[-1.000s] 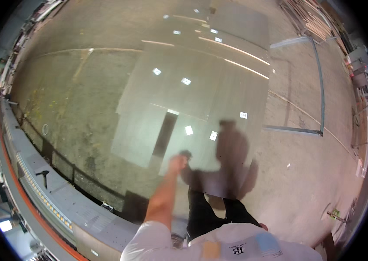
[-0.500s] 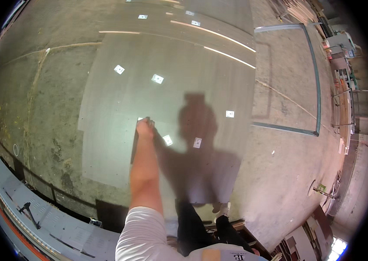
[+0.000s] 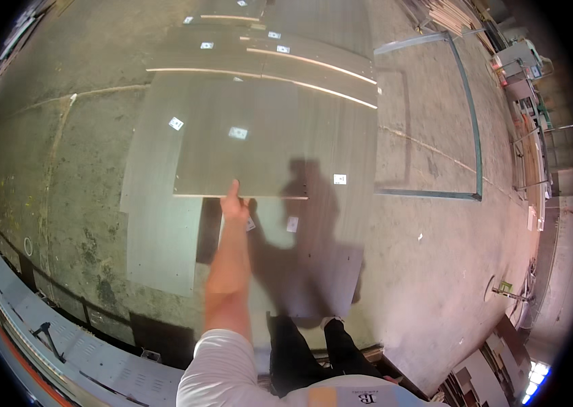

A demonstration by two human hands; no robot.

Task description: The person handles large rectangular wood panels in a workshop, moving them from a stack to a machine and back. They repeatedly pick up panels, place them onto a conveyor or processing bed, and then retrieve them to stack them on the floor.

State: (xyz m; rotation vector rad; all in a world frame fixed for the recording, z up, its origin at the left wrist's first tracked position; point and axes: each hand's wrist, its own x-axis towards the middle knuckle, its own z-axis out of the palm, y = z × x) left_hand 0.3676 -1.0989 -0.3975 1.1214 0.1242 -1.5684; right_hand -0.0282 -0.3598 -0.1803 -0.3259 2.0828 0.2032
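My left hand (image 3: pixel 234 205) grips the near edge of a grey-brown board (image 3: pixel 246 159), its thumb on top and its other fingers hidden beneath. That edge shows a pale strip and seems raised above the boards under it. A white label (image 3: pixel 238 133) sits on the board's face. Below the hand, a lower board (image 3: pixel 324 271) carries another white label (image 3: pixel 292 224). To the left lies a paler board (image 3: pixel 161 244). My right hand does not show.
More labelled boards (image 3: pixel 327 51) overlap farther away. A dark metal frame (image 3: pixel 474 136) lies on the concrete floor (image 3: pixel 429 271) at the right. Along the lower left runs a grey bench (image 3: pixel 90 363) with a black tool (image 3: pixel 47 339). Racks (image 3: pixel 534 156) stand far right.
The board's near edge has come up in my left hand and now stands out from the boards below. My view has shifted slightly, with dark shadow showing under the edge.
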